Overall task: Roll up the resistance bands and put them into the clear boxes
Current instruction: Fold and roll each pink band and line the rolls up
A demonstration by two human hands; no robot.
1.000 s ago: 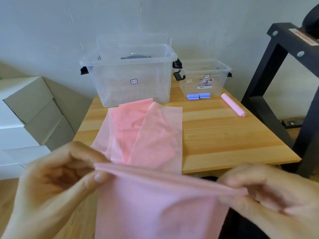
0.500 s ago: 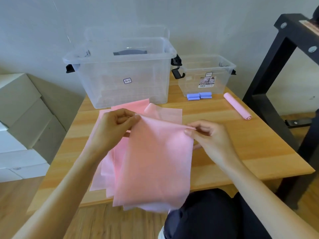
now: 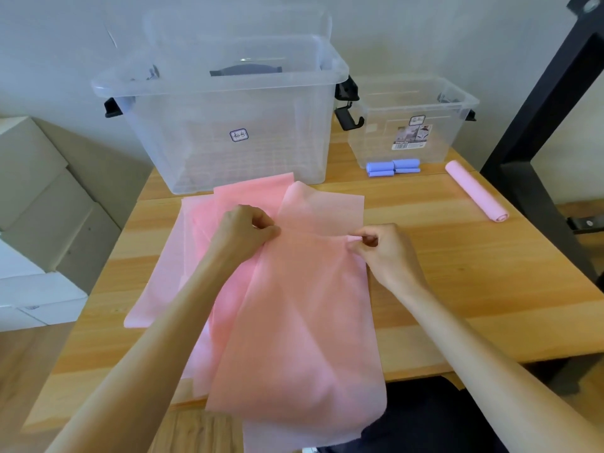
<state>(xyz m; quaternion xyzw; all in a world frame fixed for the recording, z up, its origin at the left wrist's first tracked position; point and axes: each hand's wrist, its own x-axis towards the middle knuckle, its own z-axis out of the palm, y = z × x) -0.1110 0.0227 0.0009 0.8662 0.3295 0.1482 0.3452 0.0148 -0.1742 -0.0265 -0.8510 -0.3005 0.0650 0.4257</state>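
A pink resistance band (image 3: 294,322) lay lengthwise over other pink bands (image 3: 202,230) near the table's (image 3: 457,289) front edge, its near end hanging off. The left hand (image 3: 243,233) and right hand (image 3: 380,248), set apart, each pinched a corner of its far end, curled into a thin roll. Toward the back edge stood a large clear box (image 3: 228,125) and, at the back right corner, a small clear box (image 3: 411,125). Rolled blue bands (image 3: 392,167) lay just before the small box, a rolled pink band (image 3: 475,194) near the right edge.
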